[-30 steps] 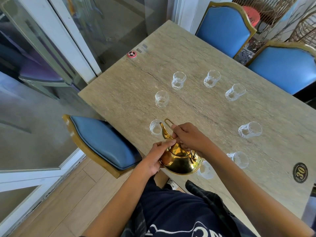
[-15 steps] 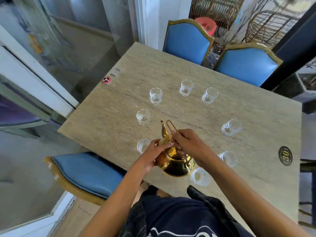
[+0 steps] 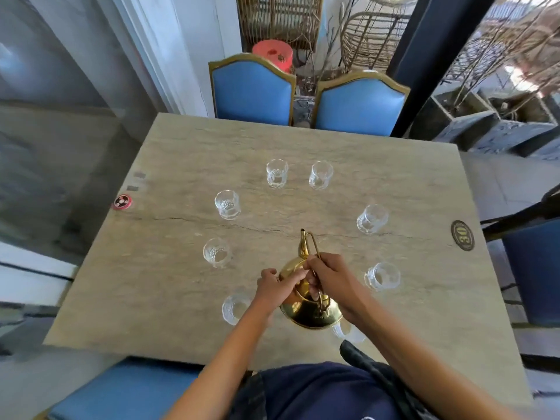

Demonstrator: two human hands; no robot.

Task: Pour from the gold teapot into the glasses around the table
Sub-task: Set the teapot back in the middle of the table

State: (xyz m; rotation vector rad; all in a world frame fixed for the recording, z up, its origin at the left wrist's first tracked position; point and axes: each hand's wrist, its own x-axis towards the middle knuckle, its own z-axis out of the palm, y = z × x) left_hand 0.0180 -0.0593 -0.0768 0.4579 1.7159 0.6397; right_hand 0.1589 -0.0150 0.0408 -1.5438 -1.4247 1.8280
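Note:
The gold teapot (image 3: 309, 310) hangs over the near middle of the stone table (image 3: 409, 183), spout pointing away from me. My right hand (image 3: 331, 278) grips its thin wire handle. My left hand (image 3: 274, 287) rests on the pot's lid and left shoulder, fingers curled against it. Several clear glasses stand in a ring around the pot: one at the near left (image 3: 235, 309), one at the left (image 3: 217, 253), one at the far middle (image 3: 276, 173), one at the right (image 3: 382, 276). Another glass (image 3: 348, 331) is partly hidden under the pot and my right wrist.
Two blue chairs (image 3: 251, 92) stand at the table's far edge, another blue seat (image 3: 121, 392) at the near left. A red round button (image 3: 122, 202) lies at the left edge and a black "30" disc (image 3: 462, 235) at the right. Glass walls are on the left.
My view has swung round so the table now lies square in front of me. Both hands stay on the teapot, which has shifted toward the ring's near middle, away from the left glasses.

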